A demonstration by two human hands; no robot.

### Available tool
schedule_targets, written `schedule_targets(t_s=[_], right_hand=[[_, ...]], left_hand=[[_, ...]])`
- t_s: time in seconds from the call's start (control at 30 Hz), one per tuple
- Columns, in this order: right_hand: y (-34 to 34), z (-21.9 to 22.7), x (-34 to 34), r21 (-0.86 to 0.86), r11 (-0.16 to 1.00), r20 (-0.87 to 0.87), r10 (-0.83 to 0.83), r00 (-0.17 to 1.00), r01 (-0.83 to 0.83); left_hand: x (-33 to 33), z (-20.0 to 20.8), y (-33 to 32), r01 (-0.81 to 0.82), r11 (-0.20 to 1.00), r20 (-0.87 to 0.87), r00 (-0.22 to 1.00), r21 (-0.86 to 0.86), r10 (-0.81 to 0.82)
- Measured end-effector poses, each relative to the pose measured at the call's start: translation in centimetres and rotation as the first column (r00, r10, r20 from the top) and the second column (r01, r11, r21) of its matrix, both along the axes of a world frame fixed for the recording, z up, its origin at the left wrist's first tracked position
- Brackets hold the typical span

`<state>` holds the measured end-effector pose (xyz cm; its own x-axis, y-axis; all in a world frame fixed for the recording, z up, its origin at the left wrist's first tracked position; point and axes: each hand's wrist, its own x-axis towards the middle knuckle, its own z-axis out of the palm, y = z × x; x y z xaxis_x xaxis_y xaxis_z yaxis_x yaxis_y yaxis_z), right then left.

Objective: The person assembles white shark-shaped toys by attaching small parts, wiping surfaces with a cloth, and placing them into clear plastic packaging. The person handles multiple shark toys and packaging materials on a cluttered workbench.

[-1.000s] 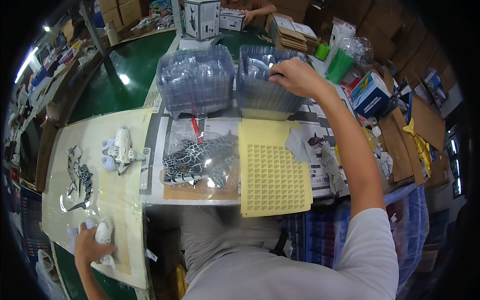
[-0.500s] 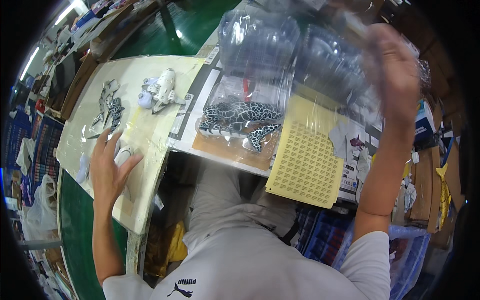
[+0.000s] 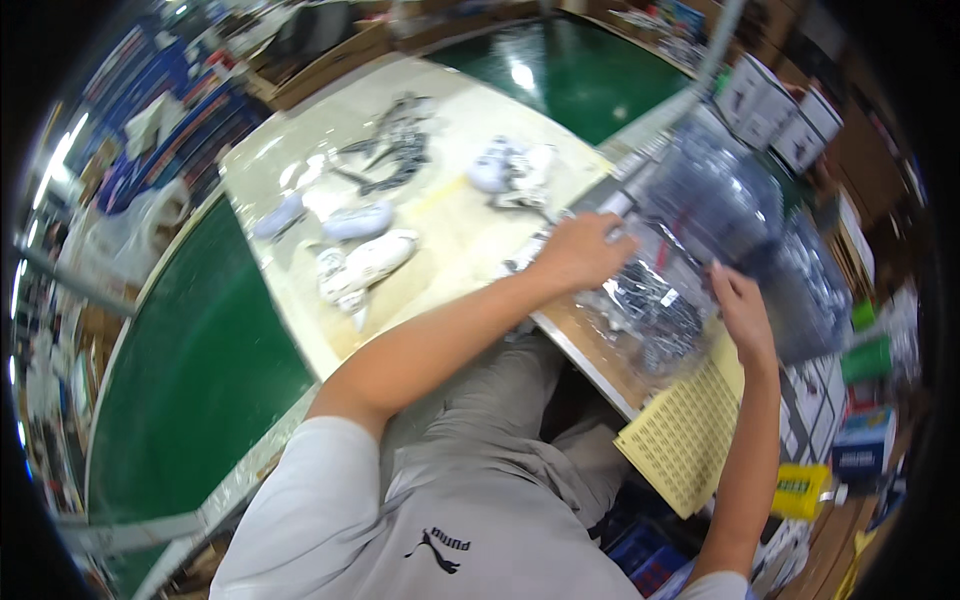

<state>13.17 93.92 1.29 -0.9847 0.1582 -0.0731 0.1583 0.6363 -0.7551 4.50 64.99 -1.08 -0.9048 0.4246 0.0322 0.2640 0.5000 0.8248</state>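
Shifted hands, blurred clear tray

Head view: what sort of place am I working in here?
Likely a small factory assembly or packing station: a green workbench, clear plastic trays under both hands, toy-like parts laid out, and stacked boxes behind.

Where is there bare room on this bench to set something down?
Bare green belt left of the cream mat, and the mat's near corner below the white toys. Crowded around both hands: clear trays, dark parts.
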Motion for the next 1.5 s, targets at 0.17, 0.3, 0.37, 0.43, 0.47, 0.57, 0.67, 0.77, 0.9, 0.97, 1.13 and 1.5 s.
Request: schedule_targets(t_s=[0.17, 0.3, 0.37, 0.43, 0.47, 0.57, 0.67, 0.77, 0.9, 0.97, 1.13, 1.5], right_hand=[[0.2, -1.8, 1.2, -0.024, 1.000, -0.282, -0.008, 0.959, 0.001], [-0.2, 1.3, 4.6, -0.074, 0.978, -0.398, -0.207, 0.894, 0.193], [-1.6, 2.3, 5.4, -0.092, 0.975, -0.454, -0.222, 0.863, 0.203], [-3.8, 2.8, 5.8, -0.123, 0.978, -0.506, -0.210, 0.837, 0.171], [-5.2, 3.1, 5.9, -0.124, 0.983, -0.526, -0.178, 0.832, 0.132], [-9.4, 4.5, 6.7, -0.117, 0.993, -0.606, -0.080, 0.792, 0.011], [-13.5, 6.0, 7.7, -0.216, 0.965, -0.670, -0.037, 0.742, -0.147], [-17.7, 5.6, 6.2, -0.295, 0.922, -0.596, 0.027, 0.803, -0.250], [-21.3, 4.8, 3.9, -0.528, 0.776, -0.501, 0.042, 0.864, -0.344], [-22.0, 4.5, 3.9, -0.387, 0.851, -0.599, 0.060, 0.799, -0.354], [-18.8, 3.5, 4.7, -0.708, 0.706, -0.328, -0.325, 0.887, -0.003], [-13.0, 0.9, 12.5, -0.778, 0.628, -0.355, -0.459, 0.815, 0.015]], left_hand=[[1.3, 2.3, -7.6, 0.076, 0.996, -0.247, 0.967, 0.050, -0.062], [-1.5, 8.6, -24.2, -0.252, 0.932, -0.455, 0.883, -0.259, 0.112], [-3.7, 9.2, -30.7, -0.121, 0.781, -0.186, 0.983, -0.613, 0.006], [-4.6, 6.3, -33.2, 0.079, 0.797, -0.083, 0.984, -0.599, -0.159], [-5.1, 5.6, -34.1, 0.179, 0.764, 0.003, 0.974, -0.621, -0.226], [-5.2, 5.0, -33.9, 0.093, 0.895, 0.015, 0.995, -0.437, -0.096], [-2.9, 7.4, -31.9, 0.022, 1.000, 0.078, 0.997, 0.007, -0.023], [0.4, 7.6, -25.9, 0.074, 0.756, 0.261, 0.913, 0.650, -0.313], [4.0, 6.2, -17.1, -0.112, 0.489, 0.436, 0.649, 0.865, -0.623], [5.6, 5.3, -13.2, -0.143, 0.472, 0.454, 0.603, 0.870, -0.656], [9.1, 3.4, -6.2, -0.300, 0.394, 0.494, 0.488, 0.869, -0.719], [12.1, 3.5, -0.5, -0.172, 0.524, 0.511, 0.598, 0.834, -0.617]])
